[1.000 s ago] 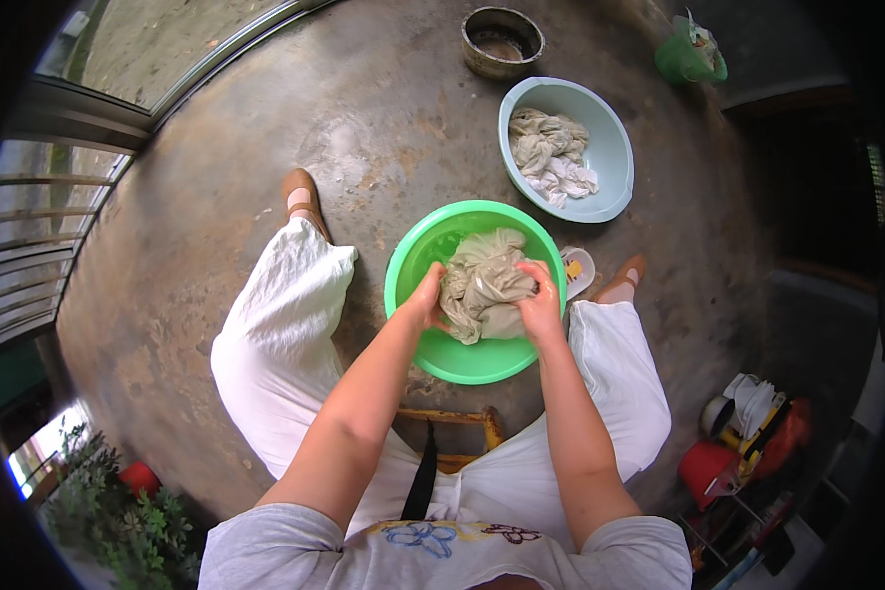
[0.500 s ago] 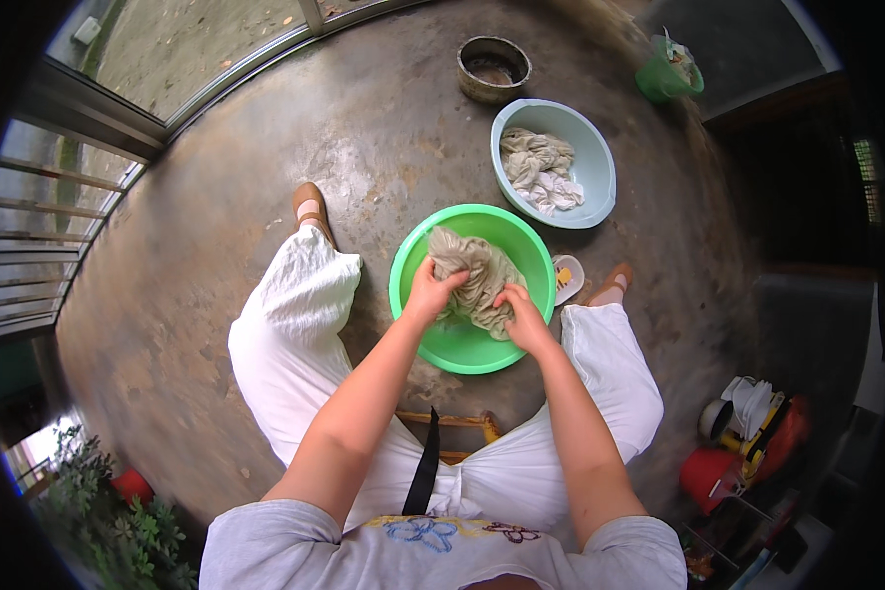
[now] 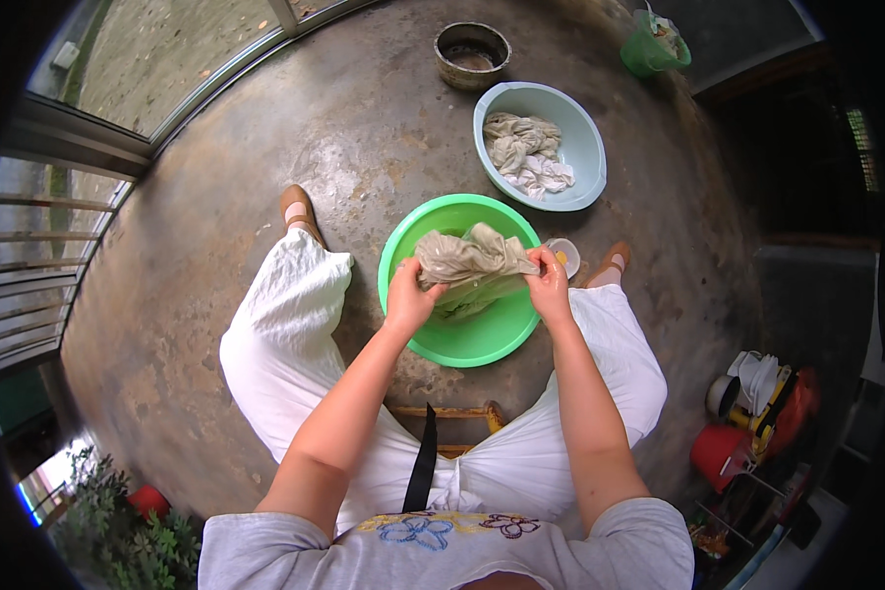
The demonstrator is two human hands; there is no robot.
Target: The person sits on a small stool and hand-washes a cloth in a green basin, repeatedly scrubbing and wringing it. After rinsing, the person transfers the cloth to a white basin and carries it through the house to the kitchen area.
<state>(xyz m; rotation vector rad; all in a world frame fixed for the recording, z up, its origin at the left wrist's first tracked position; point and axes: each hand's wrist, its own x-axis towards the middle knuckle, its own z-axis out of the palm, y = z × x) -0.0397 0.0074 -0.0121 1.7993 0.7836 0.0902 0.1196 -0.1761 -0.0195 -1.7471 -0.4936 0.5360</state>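
Both hands hold a bunched beige cloth (image 3: pixel 472 258) spread between them over a bright green basin (image 3: pixel 477 346).
The forearms reach forward from the lower edge, converging on the basin between the knees; the left hand (image 3: pixel 409 297) grips the cloth's left end between thumb and fingers, while the right hand (image 3: pixel 548 282) pinches its right end with thumb and fingertips near the basin's right rim. The cloth's long axis runs left to right, its right end slightly farther forward, with folds drawn toward the right pinch and a lower part hanging down into the basin. Ahead and to the right, a pale blue basin (image 3: pixel 588 152) holds crumpled beige and white cloths (image 3: pixel 523 147); just beyond it stands a round metal pot (image 3: pixel 447 72), its contents too dark to tell.
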